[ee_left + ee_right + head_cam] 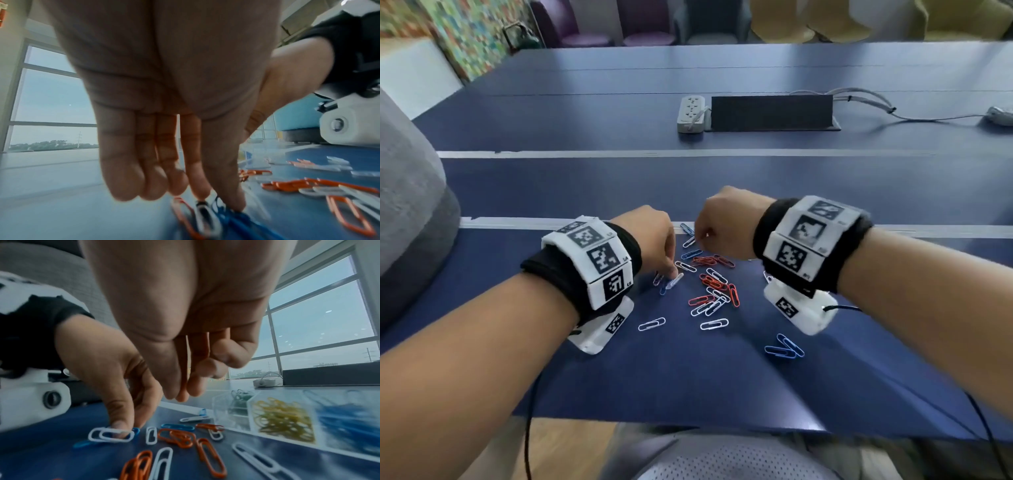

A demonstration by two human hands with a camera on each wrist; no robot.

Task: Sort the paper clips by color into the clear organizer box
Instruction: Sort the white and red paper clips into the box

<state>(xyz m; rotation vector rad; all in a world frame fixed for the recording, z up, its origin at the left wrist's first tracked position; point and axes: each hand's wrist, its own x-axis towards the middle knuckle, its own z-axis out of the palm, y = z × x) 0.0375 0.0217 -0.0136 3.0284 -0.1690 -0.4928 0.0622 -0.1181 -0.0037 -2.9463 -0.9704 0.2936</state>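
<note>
Red, white and blue paper clips [714, 284] lie scattered on the blue table [619, 377]. My left hand [671, 272] reaches down at the pile's left edge. Its thumb and index finger pinch a blue clip [232, 216], with a white clip [111, 434] lying against the fingertips. My right hand [702, 236] hovers above the far side of the pile, fingers curled, thumb meeting the index finger, nothing visible in it. The clear organizer box [220, 410] shows only in the right wrist view, with green, yellow [283, 418] and blue [349, 421] clips in separate compartments.
Two blue clips [784, 347] lie apart near my right wrist. A power strip [690, 113], a black block [770, 111] and a cable [893, 109] sit further back. A grey cushioned seat [407, 205] stands at the left.
</note>
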